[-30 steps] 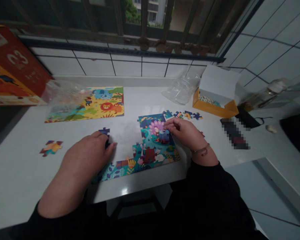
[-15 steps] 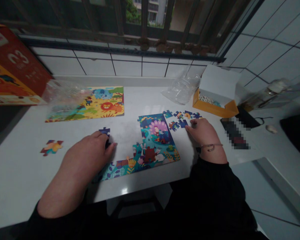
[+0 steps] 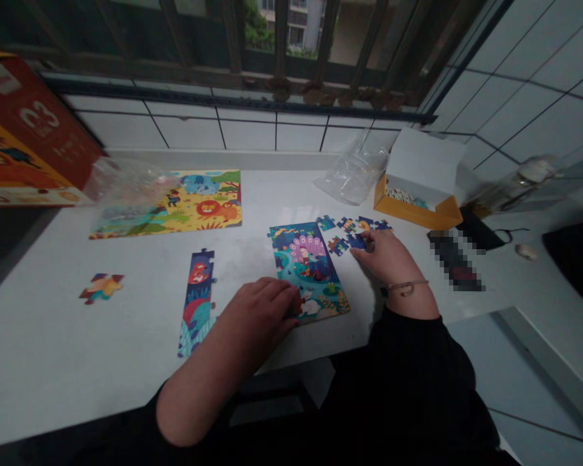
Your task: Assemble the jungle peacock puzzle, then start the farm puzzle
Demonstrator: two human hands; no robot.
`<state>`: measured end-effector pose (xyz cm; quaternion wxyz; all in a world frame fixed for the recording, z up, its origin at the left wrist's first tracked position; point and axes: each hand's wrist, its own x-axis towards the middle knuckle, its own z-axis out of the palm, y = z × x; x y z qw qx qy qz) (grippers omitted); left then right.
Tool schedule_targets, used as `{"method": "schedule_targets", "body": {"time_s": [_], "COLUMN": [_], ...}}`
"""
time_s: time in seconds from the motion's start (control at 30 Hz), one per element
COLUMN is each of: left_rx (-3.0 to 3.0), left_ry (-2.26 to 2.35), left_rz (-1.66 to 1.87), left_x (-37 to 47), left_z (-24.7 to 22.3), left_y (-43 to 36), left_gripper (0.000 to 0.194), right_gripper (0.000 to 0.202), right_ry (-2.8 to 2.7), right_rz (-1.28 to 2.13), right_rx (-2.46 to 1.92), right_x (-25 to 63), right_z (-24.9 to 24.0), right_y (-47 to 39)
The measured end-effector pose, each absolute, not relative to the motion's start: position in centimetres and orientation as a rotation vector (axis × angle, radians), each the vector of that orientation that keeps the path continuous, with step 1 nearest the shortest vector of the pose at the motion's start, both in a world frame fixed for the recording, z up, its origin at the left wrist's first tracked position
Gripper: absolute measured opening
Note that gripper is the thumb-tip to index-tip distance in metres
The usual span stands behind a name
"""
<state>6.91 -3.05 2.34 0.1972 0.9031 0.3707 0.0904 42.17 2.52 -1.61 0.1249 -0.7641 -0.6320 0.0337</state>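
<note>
My left hand [image 3: 260,307] lies over the lower part of the partly joined jigsaw puzzle [image 3: 304,252], which shows a pink peacock and rabbits. Its fingers and thumb close around a dark red puzzle piece [image 3: 296,303], mostly hidden beneath them. My right hand [image 3: 386,255], with a bracelet at the wrist, pinches at a dark blue puzzle piece [image 3: 355,241] among several loose pieces [image 3: 337,246] right of the puzzle. On the left stands the joined left edge strip [image 3: 197,288]; my left forearm covers the bottom edge.
A single loose piece [image 3: 102,288] lies far left. Behind are a finished lion puzzle [image 3: 214,200] under a plastic bag [image 3: 126,181], another clear bag [image 3: 352,171] and an open yellow box [image 3: 408,210]. A large red box [image 3: 39,129] stands back left; a blurred dark object [image 3: 457,262] lies right.
My left hand has moved right, from the left strip's upper end to the dark red piece, uncovering the strip. My right hand has shifted slightly left onto the dark blue piece.
</note>
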Motion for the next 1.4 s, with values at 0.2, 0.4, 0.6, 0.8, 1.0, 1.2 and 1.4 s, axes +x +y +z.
{"method": "schedule_targets", "body": {"time_s": [0.2, 0.4, 0.6, 0.8, 1.0, 1.2, 1.4], "left_rx": [2.553, 2.581, 2.576, 2.570, 2.586, 2.557, 2.554], "left_ry": [1.046, 1.046, 0.998, 0.987, 0.979, 0.928, 0.901], "left_rz": [0.239, 0.249, 0.252, 0.213, 0.221, 0.253, 0.263], "left_x": [6.9, 6.9, 6.7, 7.2, 7.1, 6.8, 6.5], "left_z": [0.6, 0.3, 0.8, 1.0, 0.7, 0.7, 0.6], "left_y": [-2.5, -2.3, -2.5, -2.9, -2.8, -2.7, -2.7], "left_gripper": [0.018, 0.025, 0.025, 0.023, 0.024, 0.022, 0.023], "right_gripper": [0.046, 0.042, 0.048, 0.062, 0.050, 0.054, 0.053], "right_ry": [-1.853, -1.831, -1.725, -1.624, -1.616, -1.616, -1.722], "right_rz": [0.102, 0.050, 0.031, 0.020, 0.145, 0.149, 0.168], "right_rx": [-2.244, -2.301, -2.323, -2.390, -2.376, -2.222, -2.219], "right_x": [41.7, 41.6, 41.5, 41.2, 41.1, 41.3, 42.0], "right_z": [-1.5, -1.2, -1.1, -0.9, -0.1, -0.1, -0.1], "right_y": [2.5, 2.4, 2.3, 2.3, 2.3, 2.3, 1.7]}}
